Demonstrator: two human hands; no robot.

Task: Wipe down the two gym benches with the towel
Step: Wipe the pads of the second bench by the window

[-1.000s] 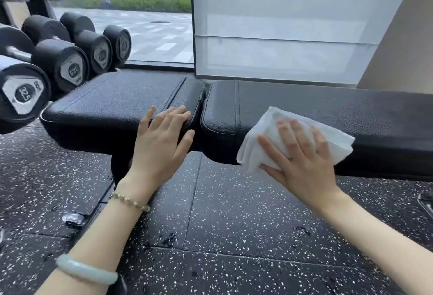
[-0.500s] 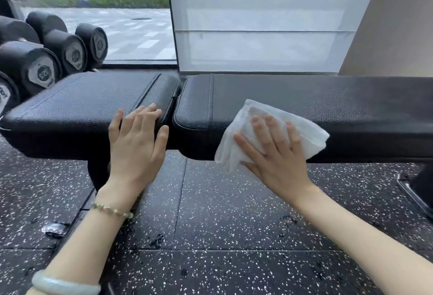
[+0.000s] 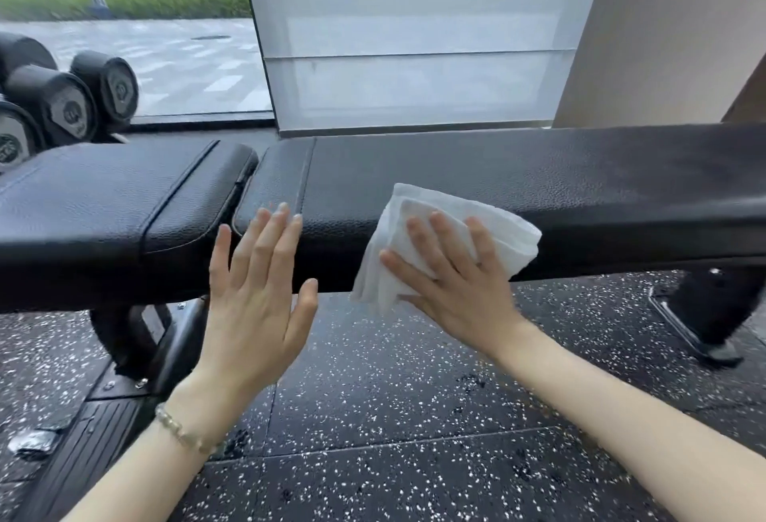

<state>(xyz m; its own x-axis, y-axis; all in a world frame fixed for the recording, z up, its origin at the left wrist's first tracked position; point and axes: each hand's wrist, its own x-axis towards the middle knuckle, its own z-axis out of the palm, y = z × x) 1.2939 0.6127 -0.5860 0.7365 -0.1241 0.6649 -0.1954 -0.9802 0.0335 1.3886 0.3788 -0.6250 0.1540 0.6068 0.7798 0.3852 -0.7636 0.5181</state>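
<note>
Since half a second ago, carried the left hand (image 3: 257, 306) rightward across the gap, off the short pad (image 3: 103, 206) and up to the left end of the long pad (image 3: 539, 181) of the gym bench; slid the towel (image 3: 510, 239) and the right hand (image 3: 452, 285) further right along that long pad, away from its stitched seam. Now holds the left hand released, fingers straight and close together, thumb out to the side, fingertips at the long pad's near edge just right of the gap; cannot tell whether touching the leather or just off it. Presses the white towel with the right hand, fingers straight and spread over the cloth, not clenched round it. Leaves the towel crumpled over the rounded near edge of the long pad, upper part on top, lower corner hanging below the underside. Wears a beaded bracelet (image 3: 186, 432) on the left wrist. Faces dumbbells (image 3: 70, 107) racked at far left beyond the short pad, with speckled black floor (image 3: 414, 418) below.
</note>
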